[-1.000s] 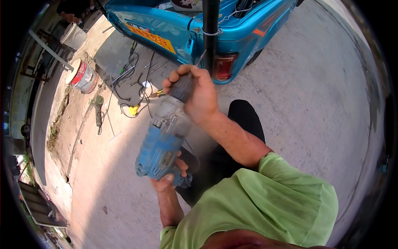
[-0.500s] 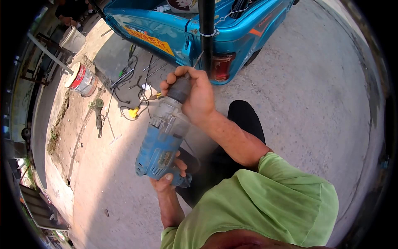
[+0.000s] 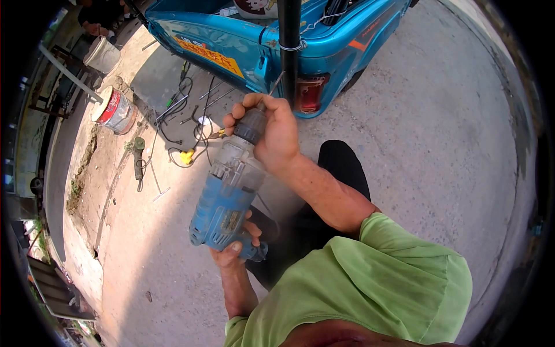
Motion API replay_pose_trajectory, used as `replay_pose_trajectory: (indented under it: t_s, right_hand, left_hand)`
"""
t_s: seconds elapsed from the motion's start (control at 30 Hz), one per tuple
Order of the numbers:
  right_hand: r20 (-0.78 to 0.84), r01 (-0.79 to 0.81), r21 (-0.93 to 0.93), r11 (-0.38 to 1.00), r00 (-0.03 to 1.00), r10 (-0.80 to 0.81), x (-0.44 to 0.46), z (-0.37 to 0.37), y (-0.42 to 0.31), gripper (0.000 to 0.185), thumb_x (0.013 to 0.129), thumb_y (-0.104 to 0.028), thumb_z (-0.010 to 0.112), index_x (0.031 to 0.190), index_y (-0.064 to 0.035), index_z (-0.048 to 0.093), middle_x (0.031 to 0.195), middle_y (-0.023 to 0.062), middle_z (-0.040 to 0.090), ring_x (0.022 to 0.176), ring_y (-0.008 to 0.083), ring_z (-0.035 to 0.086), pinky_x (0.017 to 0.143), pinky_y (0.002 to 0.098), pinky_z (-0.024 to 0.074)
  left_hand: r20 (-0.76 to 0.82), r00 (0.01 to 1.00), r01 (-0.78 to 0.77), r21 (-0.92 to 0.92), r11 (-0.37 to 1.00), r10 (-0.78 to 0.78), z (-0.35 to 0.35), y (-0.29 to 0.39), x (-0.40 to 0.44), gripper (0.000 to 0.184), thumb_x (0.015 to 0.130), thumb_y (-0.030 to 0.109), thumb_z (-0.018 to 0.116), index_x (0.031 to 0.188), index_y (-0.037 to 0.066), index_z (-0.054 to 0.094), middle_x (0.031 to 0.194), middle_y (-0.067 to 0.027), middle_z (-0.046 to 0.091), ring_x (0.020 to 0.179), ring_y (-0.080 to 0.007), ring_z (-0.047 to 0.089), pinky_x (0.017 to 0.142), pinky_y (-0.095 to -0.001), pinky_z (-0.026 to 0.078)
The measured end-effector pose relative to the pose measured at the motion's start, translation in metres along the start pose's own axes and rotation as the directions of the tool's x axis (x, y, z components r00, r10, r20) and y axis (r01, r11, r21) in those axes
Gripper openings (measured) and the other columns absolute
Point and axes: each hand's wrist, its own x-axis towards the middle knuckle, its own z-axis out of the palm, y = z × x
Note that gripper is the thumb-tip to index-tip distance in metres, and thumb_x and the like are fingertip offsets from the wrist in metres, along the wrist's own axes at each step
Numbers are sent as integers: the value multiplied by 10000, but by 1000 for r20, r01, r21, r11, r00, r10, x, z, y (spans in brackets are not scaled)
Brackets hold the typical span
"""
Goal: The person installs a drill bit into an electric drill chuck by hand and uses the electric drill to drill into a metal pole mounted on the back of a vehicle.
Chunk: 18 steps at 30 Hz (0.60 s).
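Note:
A blue and grey power drill lies slantwise in front of me, its chuck toward the top. My left hand is closed around the handle at its lower end. The fingers of my right hand wrap round the chuck. A thin drill bit sticks out past these fingers, its tip beside the upright black pole; whether they touch I cannot tell. The pole stands at the corner of a blue vehicle, bound with wire, above a red tail light.
Cables, a yellow plug and metal rods lie on the ground at left. Near them are an angle grinder, a red and white bucket and a pale bucket. Another person's hand shows at the top left.
The view has shifted slightly, so the vehicle and pole appear a little further left than a second ago. Both hands keep their hold on the drill.

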Motion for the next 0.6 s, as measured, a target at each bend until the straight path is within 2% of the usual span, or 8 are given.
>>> replay_pose_trajectory:
  t_s: [0.47,0.57,0.6]
  right_hand:
    - [-2,13,8,1000,1000,-13,2,-2,0,331,1004,-359,423,963,-70,578,890,116,661,861,294,681,794,448,562]
    - [-22,12,-13,1000,1000,-12,1,3,-1,334,1004,-356,409,959,-72,580,892,117,660,860,294,680,798,449,561]
    - [-14,14,-3,1000,1000,-14,2,3,0,333,1009,-360,418,964,-72,578,894,116,660,857,291,680,794,448,563]
  left_hand:
    - [-38,999,-14,-16,1000,13,4,0,2,768,708,132,799,1338,-155,465,1201,-346,617,739,-342,718,567,-353,603]
    - [-3,1000,-19,26,999,19,0,0,1,762,741,170,766,1356,-147,446,1224,-323,628,790,-329,727,592,-368,630]
    - [-24,1000,5,45,999,-4,0,4,2,738,739,182,762,1331,-146,466,1186,-312,643,784,-330,726,591,-368,628]
